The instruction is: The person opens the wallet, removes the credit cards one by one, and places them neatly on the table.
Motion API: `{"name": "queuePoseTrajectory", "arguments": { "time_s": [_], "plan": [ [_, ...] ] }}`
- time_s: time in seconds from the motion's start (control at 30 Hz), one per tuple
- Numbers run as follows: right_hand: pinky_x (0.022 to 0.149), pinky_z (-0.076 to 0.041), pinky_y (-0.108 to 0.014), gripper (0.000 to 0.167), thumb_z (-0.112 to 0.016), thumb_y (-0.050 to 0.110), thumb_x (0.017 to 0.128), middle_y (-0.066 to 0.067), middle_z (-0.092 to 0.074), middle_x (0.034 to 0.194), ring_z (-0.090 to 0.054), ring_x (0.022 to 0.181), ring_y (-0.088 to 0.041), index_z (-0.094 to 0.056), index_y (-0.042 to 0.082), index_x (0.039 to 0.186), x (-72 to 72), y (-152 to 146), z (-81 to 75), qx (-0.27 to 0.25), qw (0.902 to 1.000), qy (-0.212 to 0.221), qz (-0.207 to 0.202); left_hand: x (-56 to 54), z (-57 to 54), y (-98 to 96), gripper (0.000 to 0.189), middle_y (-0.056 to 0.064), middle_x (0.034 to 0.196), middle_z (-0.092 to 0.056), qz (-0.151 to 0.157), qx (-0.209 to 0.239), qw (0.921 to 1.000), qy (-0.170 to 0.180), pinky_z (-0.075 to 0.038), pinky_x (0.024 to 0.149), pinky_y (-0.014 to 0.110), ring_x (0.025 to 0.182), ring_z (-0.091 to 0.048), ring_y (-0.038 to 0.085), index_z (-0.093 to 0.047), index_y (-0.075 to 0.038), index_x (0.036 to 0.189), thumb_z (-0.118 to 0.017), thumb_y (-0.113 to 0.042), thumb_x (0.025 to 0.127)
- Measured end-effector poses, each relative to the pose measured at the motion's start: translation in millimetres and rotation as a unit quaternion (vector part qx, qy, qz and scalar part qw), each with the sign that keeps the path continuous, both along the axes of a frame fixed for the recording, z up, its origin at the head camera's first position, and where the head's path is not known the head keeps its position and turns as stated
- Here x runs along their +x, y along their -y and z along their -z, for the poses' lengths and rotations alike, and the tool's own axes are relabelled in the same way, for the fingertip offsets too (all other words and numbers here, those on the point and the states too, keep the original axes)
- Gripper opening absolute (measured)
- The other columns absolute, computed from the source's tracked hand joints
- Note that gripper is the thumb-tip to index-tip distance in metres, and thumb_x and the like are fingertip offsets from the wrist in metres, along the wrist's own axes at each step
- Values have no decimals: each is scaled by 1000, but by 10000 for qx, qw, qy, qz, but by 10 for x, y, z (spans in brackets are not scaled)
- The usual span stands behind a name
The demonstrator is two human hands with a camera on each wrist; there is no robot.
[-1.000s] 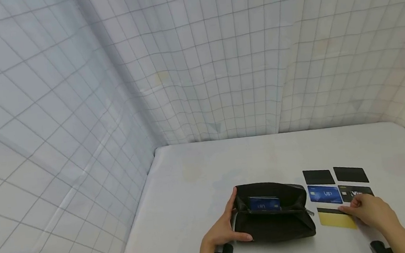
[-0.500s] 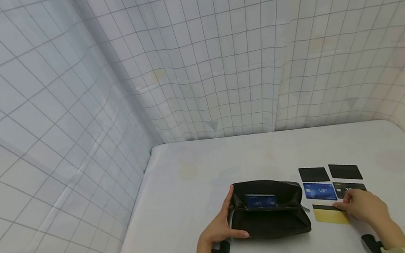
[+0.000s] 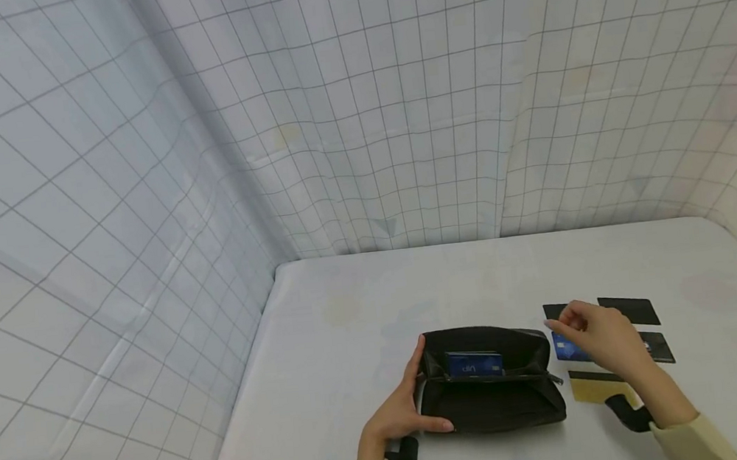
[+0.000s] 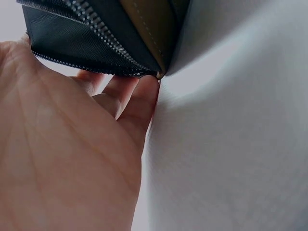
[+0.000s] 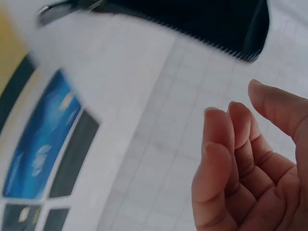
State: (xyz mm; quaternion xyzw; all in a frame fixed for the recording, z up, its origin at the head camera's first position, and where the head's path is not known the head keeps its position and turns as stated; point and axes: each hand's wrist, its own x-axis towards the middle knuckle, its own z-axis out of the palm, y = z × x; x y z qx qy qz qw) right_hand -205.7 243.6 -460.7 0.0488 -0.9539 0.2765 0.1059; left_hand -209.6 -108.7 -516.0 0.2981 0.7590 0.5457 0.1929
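A black zip wallet lies spread wide on the table, with a blue VIP card standing in its inner section. My left hand grips the wallet's left end, thumb at the front edge and fingers at the back. In the left wrist view, fingertips touch the zipped edge of the wallet. My right hand hovers over the loose cards, just right of the wallet. Its fingers are loosely bent with nothing between them and the thumb, as the right wrist view shows. It partly covers another blue card.
On the table right of the wallet lie a yellow card with a black stripe, a black printed card and two plain black cards, one at the back right. White gridded cloth walls the table's back and sides.
My right hand has left the yellow card's corner, moving up and left towards the wallet's right end. The left hand keeps its hold on the wallet. The head view shifted slightly earlier.
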Motion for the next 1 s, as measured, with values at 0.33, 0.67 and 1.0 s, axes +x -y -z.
{"name": "queuePoseTrajectory", "arguments": {
  "time_s": [0.33,0.67,1.0],
  "plan": [
    [52,-39,-27,22,-67,36,89,13,-50,60,-44,53,-5,-64,20,74,-85,527,-138,-310,9929,-74,-1143,-52,161,11,123,0,157,11,-41,11,10000,-49,-19,105,60,142,-1,27,13,-35,151,-83,-33,74],
    [52,-43,-26,13,-72,28,85,16,-57,63,-49,53,0,-70,20,76,-133,693,-67,338,9874,189,-1532,-106,368,20,124,-8,156,12,-46,3,9999,-99,-21,104,59,142,-1,25,13,-43,149,-84,-37,72],
    [51,-43,-27,12,-75,23,83,11,-58,63,-50,54,-4,-70,16,74,-177,739,-68,490,9873,335,-1471,-106,339,23,121,-9,155,15,88,69,9999,-54,-19,105,59,142,3,24,14,-42,149,-82,-39,74]
  ]
}}
